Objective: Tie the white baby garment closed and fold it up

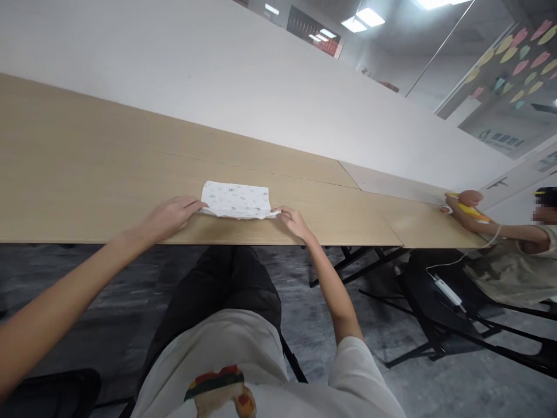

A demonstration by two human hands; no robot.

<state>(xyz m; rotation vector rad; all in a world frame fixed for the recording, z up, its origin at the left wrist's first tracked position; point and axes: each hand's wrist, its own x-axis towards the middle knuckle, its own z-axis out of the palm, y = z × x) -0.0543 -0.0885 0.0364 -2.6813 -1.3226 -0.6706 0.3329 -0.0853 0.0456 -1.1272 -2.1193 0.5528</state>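
A white cloth (pixel 237 198) with a small scattered print lies on the wooden table (pixel 108 174), its near edge folded or rolled up. My left hand (pixel 173 216) pinches the near left corner between thumb and fingers. At the opposite end, my right hand (pixel 292 220) grips the near right corner, where a bit of fabric sticks out past the fingertips. The near edge runs stretched between both hands, slightly raised. What lies under the folded edge is hidden.
Farther right, another person (pixel 522 244) sits at the table with a doll (pixel 470 200) in yellow. A black folding chair (pixel 435 302) bears a white power strip (pixel 448 290). A white wall (pixel 195 69) borders the table's far side.
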